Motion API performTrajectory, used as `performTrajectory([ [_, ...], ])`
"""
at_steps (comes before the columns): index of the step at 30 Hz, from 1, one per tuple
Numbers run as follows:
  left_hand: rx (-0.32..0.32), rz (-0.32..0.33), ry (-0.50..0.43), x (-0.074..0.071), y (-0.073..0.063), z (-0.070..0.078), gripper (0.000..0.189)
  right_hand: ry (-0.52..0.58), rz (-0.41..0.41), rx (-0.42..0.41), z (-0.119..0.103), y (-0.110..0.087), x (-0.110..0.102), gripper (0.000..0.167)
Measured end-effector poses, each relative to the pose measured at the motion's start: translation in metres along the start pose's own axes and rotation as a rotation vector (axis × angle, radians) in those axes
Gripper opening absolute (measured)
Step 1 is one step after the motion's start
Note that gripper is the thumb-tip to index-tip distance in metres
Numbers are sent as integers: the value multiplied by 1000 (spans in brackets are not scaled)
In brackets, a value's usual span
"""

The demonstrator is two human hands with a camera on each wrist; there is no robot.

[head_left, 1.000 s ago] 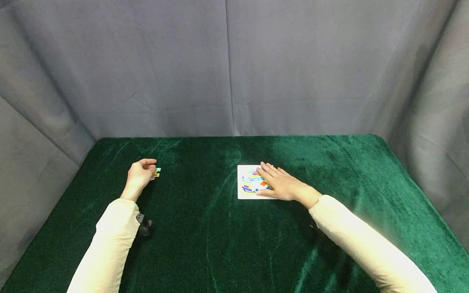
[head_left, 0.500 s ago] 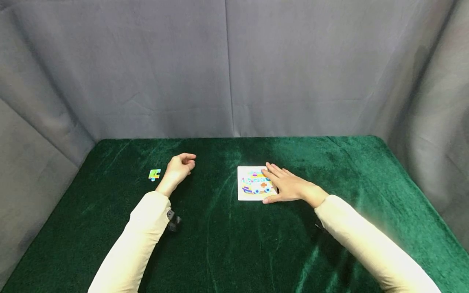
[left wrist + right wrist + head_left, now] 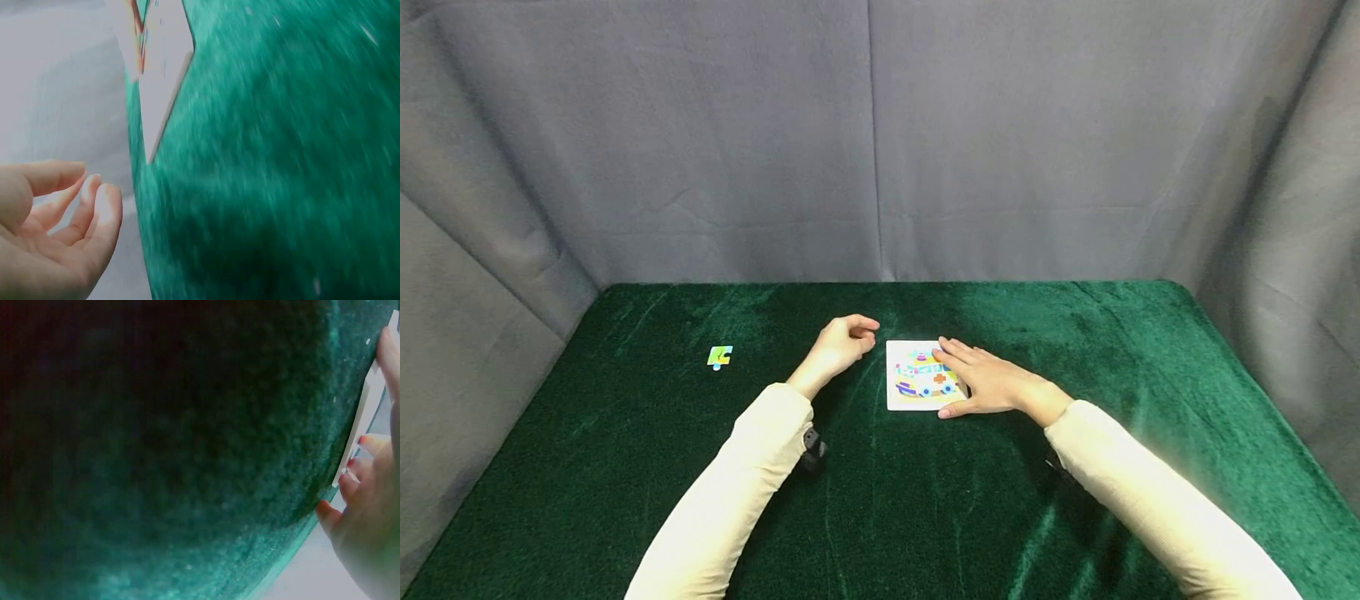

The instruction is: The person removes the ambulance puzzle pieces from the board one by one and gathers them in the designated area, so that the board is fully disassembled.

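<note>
A white-bordered square puzzle board with a colourful ambulance picture lies flat in the middle of the table in the head view. My right hand spreads its straight fingers over the board's right side, thumb at the lower edge, hiding part of the picture. Just left of the board, my left hand hovers with loosely bent fingers. In the left wrist view, the thumb and fingertips come close together with nothing seen between them, and the board stands out ahead. Farther left lies a small green-and-yellow jigsaw piece.
Dark green velvet cloth covers the table. Grey curtains hang behind its far edge and along both sides. A small black device sits at the left wrist.
My left hand has moved right, from beside the jigsaw piece to near the board; the piece stays behind on the cloth. My right hand has shifted slightly right, uncovering more of the picture.
</note>
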State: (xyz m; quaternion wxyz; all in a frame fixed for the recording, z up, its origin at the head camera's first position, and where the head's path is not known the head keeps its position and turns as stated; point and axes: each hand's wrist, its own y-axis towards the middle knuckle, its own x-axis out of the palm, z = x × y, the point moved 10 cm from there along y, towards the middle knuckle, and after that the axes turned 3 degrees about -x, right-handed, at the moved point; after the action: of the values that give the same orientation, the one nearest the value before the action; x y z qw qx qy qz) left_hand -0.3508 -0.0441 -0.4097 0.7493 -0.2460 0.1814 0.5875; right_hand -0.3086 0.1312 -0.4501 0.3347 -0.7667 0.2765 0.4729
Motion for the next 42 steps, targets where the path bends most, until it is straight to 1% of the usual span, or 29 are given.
performTrajectory([
  [4,15,-22,42,18,3,8,29,1,4,-3,0,0,0,96],
  [7,25,-35,61,29,6,11,30,-9,14,-6,0,0,-1,93],
  [10,27,-40,60,37,8,11,32,-21,22,5,3,0,-1,93],
  [13,25,-43,52,43,11,11,33,-14,14,23,6,0,1,94],
  [16,4,-50,44,50,13,9,35,-5,7,29,7,0,3,94],
  [19,-31,-51,44,56,15,6,36,-5,3,28,8,0,4,94],
  [23,-55,-39,69,59,17,4,37,-10,4,20,8,0,6,93],
  [32,-45,-51,144,64,16,9,35,-9,10,22,10,0,6,93],
  [37,-51,-43,168,64,17,10,35,0,7,25,11,0,6,94],
  [42,-53,-23,166,62,18,9,33,-2,3,32,12,1,6,95],
])
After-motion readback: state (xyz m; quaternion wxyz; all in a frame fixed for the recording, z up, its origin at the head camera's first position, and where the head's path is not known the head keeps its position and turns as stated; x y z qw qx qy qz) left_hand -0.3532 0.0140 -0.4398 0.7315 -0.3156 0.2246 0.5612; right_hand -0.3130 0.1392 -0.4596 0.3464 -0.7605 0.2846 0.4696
